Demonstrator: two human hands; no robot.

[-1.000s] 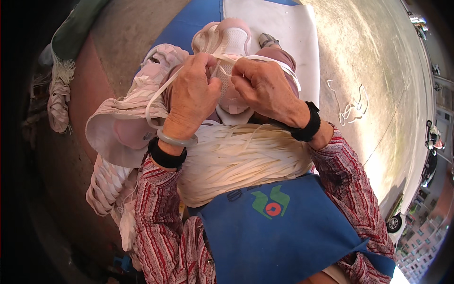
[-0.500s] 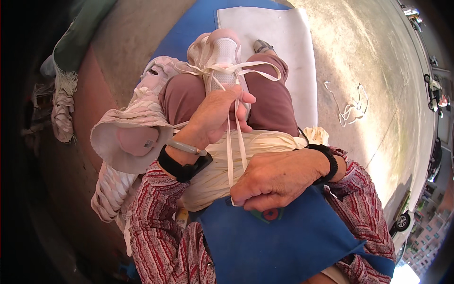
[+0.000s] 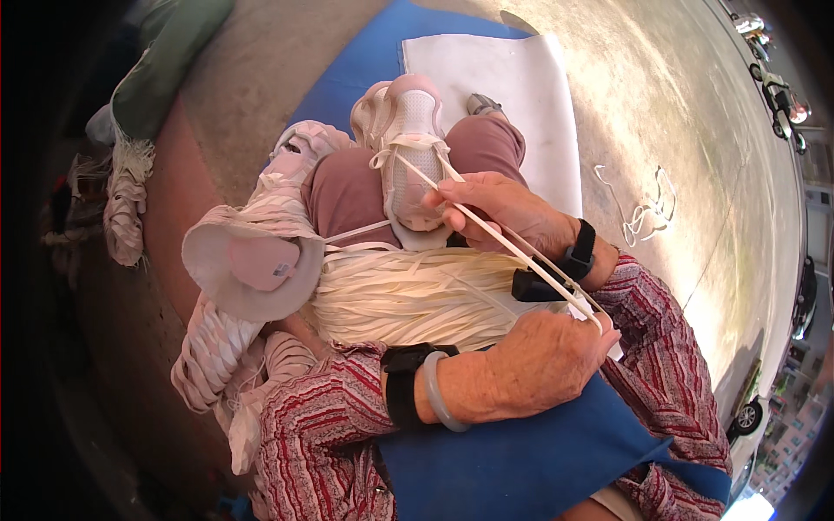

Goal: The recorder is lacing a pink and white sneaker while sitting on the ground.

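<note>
Between my knees lies a white-and-pink sneaker [image 3: 413, 189], its toe pointing away from me. A cream flat shoelace [image 3: 512, 246] is threaded near its lace holes and stretches taut toward my lap. My right hand [image 3: 511, 211], close to the sneaker's right edge, pinches the lace near the shoe. Nearer to me, my left hand [image 3: 549, 363] reaches across my lap, its fingers closed round the far end of the lace. Beneath both hands a thick bundle of cream laces [image 3: 400, 291] spreads across my lap.
At my left hang strung white-and-pink shoe uppers [image 3: 208, 365], one of them cupped open [image 3: 204, 260]. A white sheet [image 3: 547, 113] lies over a blue mat [image 3: 347, 74]. Loose lace [image 3: 647, 213] lies on the concrete at right. Vehicles, including a scooter [image 3: 782, 104], stand farther off.
My left hand moved from the sneaker toward the lower right. The right hand went up to the sneaker. The lace loops spread over the shoe are gone; the lace now slants to the right.
</note>
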